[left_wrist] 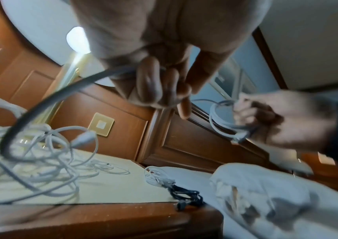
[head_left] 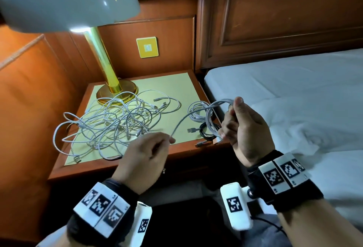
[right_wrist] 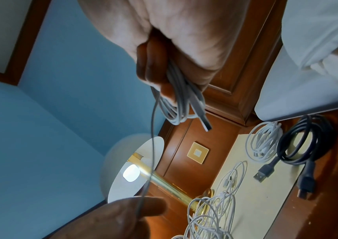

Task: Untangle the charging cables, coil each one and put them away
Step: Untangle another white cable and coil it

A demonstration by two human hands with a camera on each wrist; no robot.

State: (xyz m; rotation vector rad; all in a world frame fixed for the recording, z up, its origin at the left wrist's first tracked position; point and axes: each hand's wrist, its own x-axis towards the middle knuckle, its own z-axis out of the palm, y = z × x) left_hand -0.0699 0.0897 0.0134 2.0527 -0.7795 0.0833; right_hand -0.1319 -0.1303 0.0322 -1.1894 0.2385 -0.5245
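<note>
Nightstand's [head_left: 176, 156] front edge below both hands, right [head_left: 245, 127] gripping white coil [head_left: 212, 113], left [head_left: 145, 156] pinching its tail.

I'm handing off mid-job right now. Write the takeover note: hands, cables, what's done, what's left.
Right hand grips a part-wound white coil.
Left hand pinches that cable's loose run, feeding it toward the coil.
Done: a coiled white cable and a coiled black cable lie at the nightstand's right edge, by the bed.
Left: finish this coil and set it down, then untangle and coil the white tangle by the lamp base. Nothing is put away yet.
</note>
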